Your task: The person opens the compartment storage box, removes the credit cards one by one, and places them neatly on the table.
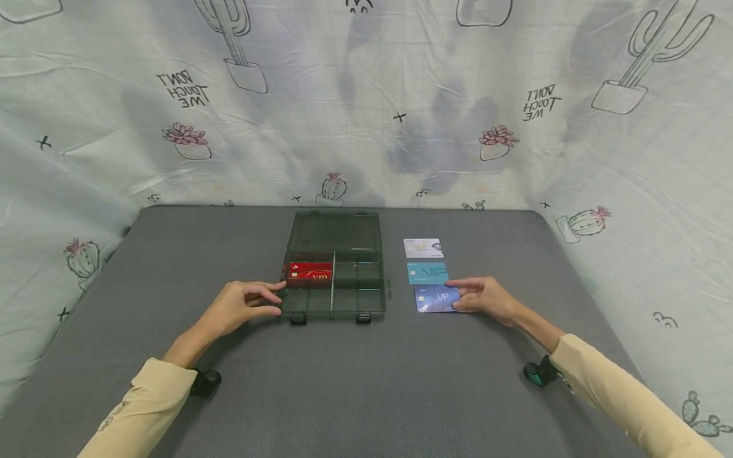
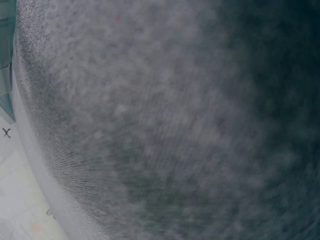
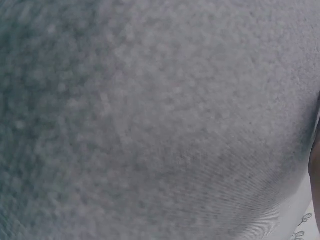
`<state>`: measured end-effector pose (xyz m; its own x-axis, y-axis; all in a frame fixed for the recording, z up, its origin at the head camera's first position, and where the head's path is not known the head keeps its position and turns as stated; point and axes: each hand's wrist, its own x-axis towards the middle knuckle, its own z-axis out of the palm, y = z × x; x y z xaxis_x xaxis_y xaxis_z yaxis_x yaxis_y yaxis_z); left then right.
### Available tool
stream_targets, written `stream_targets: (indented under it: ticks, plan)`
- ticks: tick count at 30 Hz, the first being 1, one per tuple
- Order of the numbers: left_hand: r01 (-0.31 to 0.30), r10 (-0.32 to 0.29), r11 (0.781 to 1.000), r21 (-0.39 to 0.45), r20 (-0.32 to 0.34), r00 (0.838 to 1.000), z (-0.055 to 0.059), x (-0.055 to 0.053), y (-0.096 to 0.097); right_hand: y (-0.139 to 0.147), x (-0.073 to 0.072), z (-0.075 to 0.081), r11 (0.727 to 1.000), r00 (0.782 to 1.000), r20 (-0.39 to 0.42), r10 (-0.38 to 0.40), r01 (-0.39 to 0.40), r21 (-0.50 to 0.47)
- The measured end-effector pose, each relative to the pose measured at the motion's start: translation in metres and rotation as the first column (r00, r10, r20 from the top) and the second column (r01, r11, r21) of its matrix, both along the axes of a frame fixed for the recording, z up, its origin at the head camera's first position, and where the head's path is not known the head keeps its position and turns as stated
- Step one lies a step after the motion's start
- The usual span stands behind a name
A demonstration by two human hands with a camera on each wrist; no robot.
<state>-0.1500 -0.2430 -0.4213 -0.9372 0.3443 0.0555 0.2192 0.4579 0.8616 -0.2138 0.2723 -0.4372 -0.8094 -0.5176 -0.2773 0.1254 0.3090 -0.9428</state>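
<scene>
In the head view, a dark translucent plastic box [image 1: 359,305] with its lid laid back stands on the table. A red VIP card [image 1: 311,271] lies in its back left compartment. My left hand [image 1: 243,304] rests at the box's left edge, fingertips and thumb touching it. To the right of the box, a white card [image 1: 422,248], a teal card [image 1: 426,273] and a blue-violet card [image 1: 433,299] lie in a column. My right hand [image 1: 484,296] pinches the blue-violet card at its right end, forefinger along the top edge and thumb near the lower corner.
The grey table [image 1: 366,388] reaches to a white curtain [image 1: 366,127] printed with cacti. Two black latches, one of them a right latch [image 1: 363,317], stick out from the box's front. Both wrist views show mostly blurred grey cloth.
</scene>
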Motion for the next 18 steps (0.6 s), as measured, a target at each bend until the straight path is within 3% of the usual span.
stream_targets:
  ticks: [7, 13, 16, 18]
  plan:
    - [-0.001, 0.0, 1.0, 0.001, 0.017, 1.0, -0.001, -0.001, 0.0, -0.006, 0.0, 0.007, 0.985, 0.989, -0.145, 0.007, 0.019, 0.174]
    - [0.0, 0.0, 1.0, -0.008, -0.008, 1.0, -0.001, -0.001, 0.0, -0.012, 0.002, 0.009, 0.977, 0.964, -0.257, 0.074, -0.019, 0.211]
    - [-0.002, 0.001, 1.0, -0.029, -0.027, 1.0, -0.002, 0.0, 0.0, -0.014, 0.005, 0.007, 0.974, 0.929, -0.352, 0.114, -0.034, 0.226]
    - [-0.003, 0.002, 0.999, -0.032, -0.033, 0.999, -0.004, 0.001, -0.001, -0.016, 0.008, 0.006, 0.963, 0.889, -0.435, 0.141, -0.02, 0.27]
